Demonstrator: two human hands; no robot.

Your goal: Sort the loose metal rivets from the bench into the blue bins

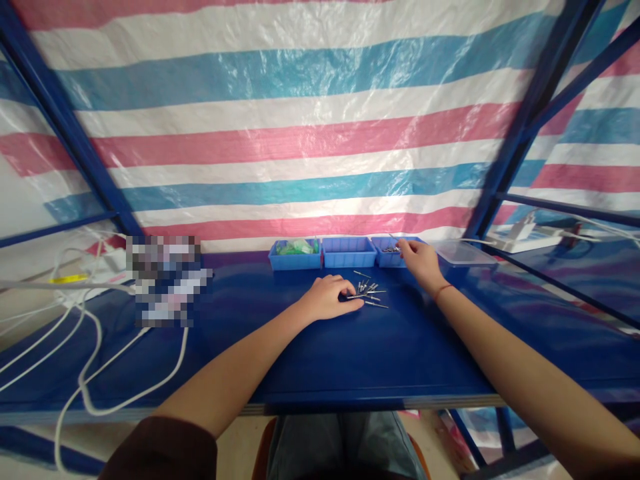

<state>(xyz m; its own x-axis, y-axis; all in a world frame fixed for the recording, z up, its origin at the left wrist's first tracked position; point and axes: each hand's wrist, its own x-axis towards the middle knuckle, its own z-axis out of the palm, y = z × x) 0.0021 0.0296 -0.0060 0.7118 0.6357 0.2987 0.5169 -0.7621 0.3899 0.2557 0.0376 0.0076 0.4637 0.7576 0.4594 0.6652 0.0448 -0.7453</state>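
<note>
Thin silver pieces that look like blind rivets (371,291) lie in a loose pile on the blue table. My left hand (330,297) rests at the left side of the pile, its thumb and fingers curved apart around the nearest pieces. Over the right-hand blue bin (407,260), my right hand (421,263) pinches one blind rivet (393,236) between thumb and fingers, its tip pointing up and left. More small metal pieces (391,249) lie inside that bin, partly hidden by the hand.
Beside it stand a middle blue bin (349,259) and a left blue bin (296,262) holding green plastic (297,247). A clear lid (465,255) lies at right. White cables (95,347) run across the left side. Blue frame posts (520,127) flank the table.
</note>
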